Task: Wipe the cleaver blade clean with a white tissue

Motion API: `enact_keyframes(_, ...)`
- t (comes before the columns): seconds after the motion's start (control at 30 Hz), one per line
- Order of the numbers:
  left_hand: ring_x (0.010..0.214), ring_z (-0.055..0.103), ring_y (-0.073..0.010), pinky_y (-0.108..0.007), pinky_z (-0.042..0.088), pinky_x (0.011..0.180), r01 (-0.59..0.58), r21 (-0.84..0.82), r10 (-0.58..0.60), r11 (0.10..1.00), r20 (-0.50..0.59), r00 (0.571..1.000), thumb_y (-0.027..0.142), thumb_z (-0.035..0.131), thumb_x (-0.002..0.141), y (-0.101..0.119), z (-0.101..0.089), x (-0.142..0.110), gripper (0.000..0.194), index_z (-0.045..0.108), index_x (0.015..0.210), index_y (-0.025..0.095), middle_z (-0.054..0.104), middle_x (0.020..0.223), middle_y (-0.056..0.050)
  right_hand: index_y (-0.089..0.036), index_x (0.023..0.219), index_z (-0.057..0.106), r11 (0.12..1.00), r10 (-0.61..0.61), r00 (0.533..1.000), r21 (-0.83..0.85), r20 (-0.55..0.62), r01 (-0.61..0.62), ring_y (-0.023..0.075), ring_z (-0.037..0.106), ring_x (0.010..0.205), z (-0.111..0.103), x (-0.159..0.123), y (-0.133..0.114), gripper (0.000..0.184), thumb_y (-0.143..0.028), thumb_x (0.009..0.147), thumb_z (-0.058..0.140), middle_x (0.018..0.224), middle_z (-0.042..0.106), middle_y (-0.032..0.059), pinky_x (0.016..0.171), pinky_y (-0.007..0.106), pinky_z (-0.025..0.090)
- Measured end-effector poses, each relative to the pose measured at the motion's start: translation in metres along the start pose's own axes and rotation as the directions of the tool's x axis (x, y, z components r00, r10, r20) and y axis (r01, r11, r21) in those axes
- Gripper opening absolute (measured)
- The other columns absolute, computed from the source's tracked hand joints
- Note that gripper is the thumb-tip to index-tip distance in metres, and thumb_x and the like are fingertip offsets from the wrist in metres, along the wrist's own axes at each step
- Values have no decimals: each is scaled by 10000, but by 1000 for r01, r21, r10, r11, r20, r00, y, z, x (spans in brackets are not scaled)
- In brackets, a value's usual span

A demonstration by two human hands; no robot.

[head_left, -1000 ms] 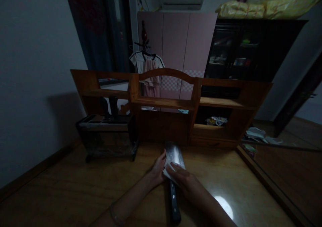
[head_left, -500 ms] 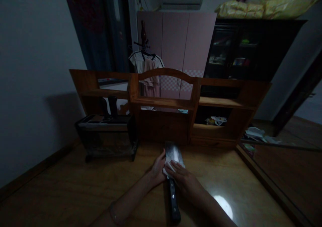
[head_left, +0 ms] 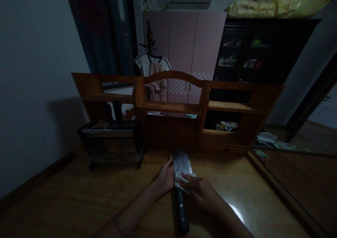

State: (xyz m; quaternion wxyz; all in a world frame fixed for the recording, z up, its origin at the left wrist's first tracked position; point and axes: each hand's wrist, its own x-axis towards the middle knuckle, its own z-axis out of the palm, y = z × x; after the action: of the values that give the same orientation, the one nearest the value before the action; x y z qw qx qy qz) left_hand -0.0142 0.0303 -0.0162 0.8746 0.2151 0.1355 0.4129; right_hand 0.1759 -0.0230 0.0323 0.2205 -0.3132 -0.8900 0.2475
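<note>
A cleaver (head_left: 181, 161) with a broad metal blade and a black riveted handle points away from me, its handle toward me. My left hand (head_left: 166, 177) is closed on the left edge of the blade, its thumb along the side and its other fingers hidden beneath. In my right hand (head_left: 199, 188) is a white tissue (head_left: 181, 177), pressed onto the lower blade just above the handle. To the left, a dark knife block (head_left: 113, 145) stands on the wooden tabletop (head_left: 147, 213) with black handles sticking up from it.
Behind the cleaver rises a wooden shelf unit (head_left: 171, 108) spanning the far edge of the table. Small items (head_left: 226, 126) lie in its right compartment. A raised wooden rim (head_left: 279, 192) borders the table on the right, and a wall (head_left: 39, 90) is on the left.
My right hand has shifted with the tissue slightly right and down toward the handle, uncovering more of the blade. My left hand and the cleaver stay nearly in place.
</note>
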Motion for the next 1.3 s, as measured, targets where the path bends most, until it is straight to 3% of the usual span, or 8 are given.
enact_keyframes(0.23,1000,640,-328,-465,378,990,7,-2,-7,1000,-9,1000,680,351,893,2,3,-2,717,605,1148,59,673,1084,-220,-274,1255,631,987,10,1000,-163,-7,-11,246,540,1247,-11,-6,8,400,-193,896,474,1324,590,61,1029,383,442)
enact_keyframes(0.37,1074,610,-343,-467,373,994,10,-19,-10,1000,15,1000,680,362,891,1,0,-1,735,578,1203,51,656,1127,-228,-285,1223,654,984,69,996,-159,-57,-77,266,553,1228,-19,-12,19,379,-217,920,438,1337,582,48,1015,395,455)
enact_keyframes(0.57,1043,625,-328,-445,389,987,-22,3,22,1000,0,1000,659,382,897,-1,-1,1,700,594,1183,56,662,1116,-215,-279,1387,501,989,49,997,-137,-54,-56,229,353,1393,-5,-5,20,455,-235,939,432,1483,420,32,1152,439,295)
enact_keyframes(0.7,971,653,-311,-422,418,954,-14,25,15,1000,-30,999,604,393,918,0,5,0,624,632,1091,55,686,1026,-209,-298,1475,339,997,45,999,-66,-28,-46,219,227,1446,8,4,11,528,-229,955,399,1553,289,1,1180,470,227)
enact_keyframes(0.8,953,659,-305,-392,447,905,-3,24,4,1000,-66,998,615,399,911,0,5,0,618,646,1037,62,696,966,-201,-324,1482,310,1000,3,1000,-22,4,-3,218,183,1457,13,8,3,530,-233,966,393,1561,268,-23,1189,490,183)
enact_keyframes(1.1,741,675,-283,-365,484,749,28,43,-20,999,-181,983,738,364,850,1,-1,2,745,633,1049,73,705,823,-166,-309,1411,453,998,-58,998,42,21,57,251,296,1419,10,5,6,451,-249,966,412,1508,380,35,1156,522,248)
enact_keyframes(1.3,922,665,-327,-434,445,897,27,8,-25,1000,-116,993,710,351,872,3,2,0,744,622,1123,65,690,1008,-211,-293,1380,498,996,-82,996,-20,29,83,243,372,1383,8,4,11,441,-240,948,430,1459,459,49,1147,508,273)
